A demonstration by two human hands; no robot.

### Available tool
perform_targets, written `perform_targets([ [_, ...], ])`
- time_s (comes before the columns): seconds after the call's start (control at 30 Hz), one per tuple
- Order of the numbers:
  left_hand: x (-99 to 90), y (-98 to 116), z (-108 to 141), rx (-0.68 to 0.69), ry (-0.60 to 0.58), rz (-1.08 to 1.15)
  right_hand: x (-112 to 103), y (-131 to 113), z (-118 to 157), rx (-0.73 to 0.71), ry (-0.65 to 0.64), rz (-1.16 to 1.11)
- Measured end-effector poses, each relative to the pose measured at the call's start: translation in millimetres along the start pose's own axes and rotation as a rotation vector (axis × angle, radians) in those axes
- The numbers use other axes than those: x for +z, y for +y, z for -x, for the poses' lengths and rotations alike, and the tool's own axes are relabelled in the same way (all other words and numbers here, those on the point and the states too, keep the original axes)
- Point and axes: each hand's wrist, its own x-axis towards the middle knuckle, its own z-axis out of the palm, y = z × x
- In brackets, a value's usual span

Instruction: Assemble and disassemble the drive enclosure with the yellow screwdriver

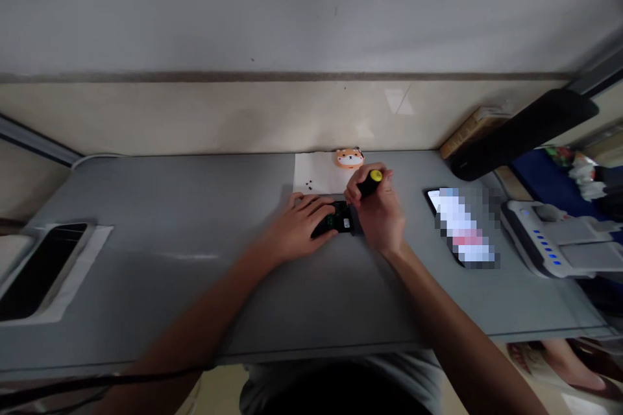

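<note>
On the grey table lies a small dark device point(344, 218) with a green part and a small white label. My left hand point(304, 224) is closed on its left side, fingers over the top and thumb along the near edge. My right hand point(377, 204) grips a black screwdriver-like tool point(368, 187) with a yellow end cap, at the device's right side; the tool's tip is hidden. Behind both hands is a white paper point(318, 170) bearing several tiny dark pieces point(309, 185) and an orange and white animal-face case point(350, 157).
A lit phone point(462, 227) lies to the right, beside a white device with blue lights point(548, 240). A black cylinder point(523, 133) leans near a box at the back right. Another dark phone point(43, 269) rests at the far left. A person's foot shows below right.
</note>
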Motion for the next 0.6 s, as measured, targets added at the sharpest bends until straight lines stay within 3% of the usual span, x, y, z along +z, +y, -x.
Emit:
perform_targets([
  [0.6,0.1,-1.1,0.3,-0.003,-0.016,0.003,1.8,2.6,5.5,-0.016,0.005,-0.013],
])
